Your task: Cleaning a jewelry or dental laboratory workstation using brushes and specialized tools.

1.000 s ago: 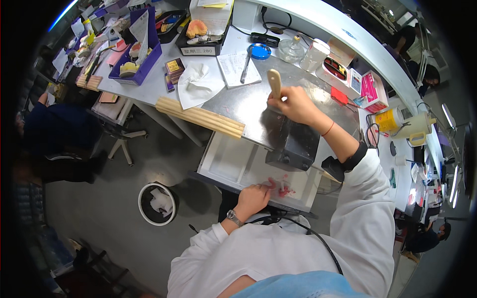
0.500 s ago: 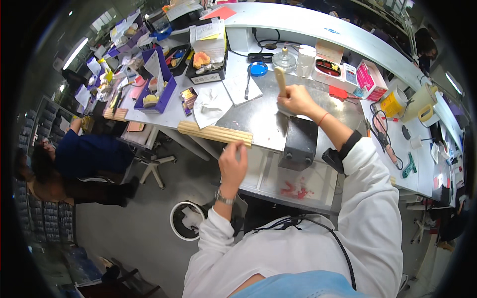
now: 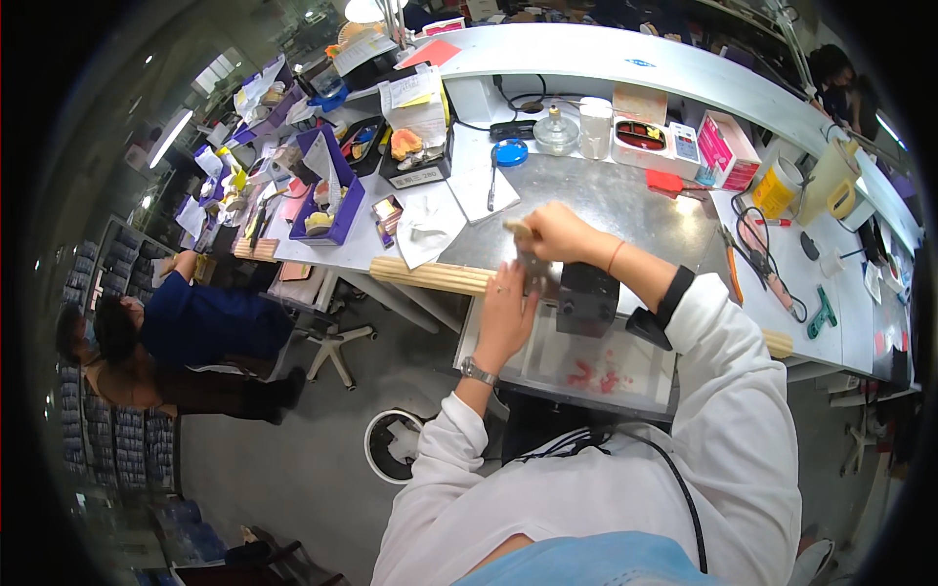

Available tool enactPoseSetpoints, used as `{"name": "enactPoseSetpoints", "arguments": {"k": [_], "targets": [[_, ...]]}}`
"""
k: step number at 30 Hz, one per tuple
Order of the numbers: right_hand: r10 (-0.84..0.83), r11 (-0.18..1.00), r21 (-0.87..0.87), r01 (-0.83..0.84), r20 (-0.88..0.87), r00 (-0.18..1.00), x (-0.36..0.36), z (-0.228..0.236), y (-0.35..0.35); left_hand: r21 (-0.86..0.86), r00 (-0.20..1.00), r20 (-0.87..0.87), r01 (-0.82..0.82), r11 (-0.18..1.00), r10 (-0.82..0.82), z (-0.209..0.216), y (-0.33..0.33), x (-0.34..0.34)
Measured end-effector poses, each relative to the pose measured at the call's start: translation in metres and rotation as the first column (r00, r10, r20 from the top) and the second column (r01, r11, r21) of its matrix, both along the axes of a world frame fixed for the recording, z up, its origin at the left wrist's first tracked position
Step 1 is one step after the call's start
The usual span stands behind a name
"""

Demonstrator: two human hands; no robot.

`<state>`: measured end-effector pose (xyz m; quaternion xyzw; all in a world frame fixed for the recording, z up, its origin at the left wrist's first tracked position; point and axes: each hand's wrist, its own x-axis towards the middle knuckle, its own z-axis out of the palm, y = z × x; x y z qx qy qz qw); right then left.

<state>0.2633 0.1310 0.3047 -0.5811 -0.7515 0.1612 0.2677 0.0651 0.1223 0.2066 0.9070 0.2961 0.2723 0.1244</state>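
My right hand is closed round a wooden-handled tool, held near the front edge of the metal work surface. The tool's lower end looks greyish and is partly hidden, so its kind is unclear. Beside that lower end, my left hand has its fingers stretched out with the thumb apart. It holds nothing I can see; whether it touches the tool, I cannot tell. A dark block sits at the desk edge, just right of both hands. Below lies an open drawer with red scraps in it.
A ridged wooden strip runs along the desk edge at left. Farther back stand a blue round lid, a glass spirit lamp and a purple tray. Cords and hand tools lie right; a bin stands on the floor.
My right hand has brought the tool left and nearer to the desk edge, tilting its handle. My left hand has moved right from the wooden strip to beside the tool.
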Motion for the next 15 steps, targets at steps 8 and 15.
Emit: {"name": "enactPoseSetpoints", "arguments": {"k": [8,15], "targets": [[-0.114,0.988,0.073,0.137,-0.266,0.957,0.044,0.014,0.034,-0.206,0.944,0.322,0.145,0.968,-0.073,0.018,-0.02,-0.014],[0.03,0.975,0.223,-0.002,-0.123,0.992,0.038,-0.018,0.055,-0.173,0.943,0.327,-0.007,0.985,0.064,0.011,0.002,-0.035]]}}
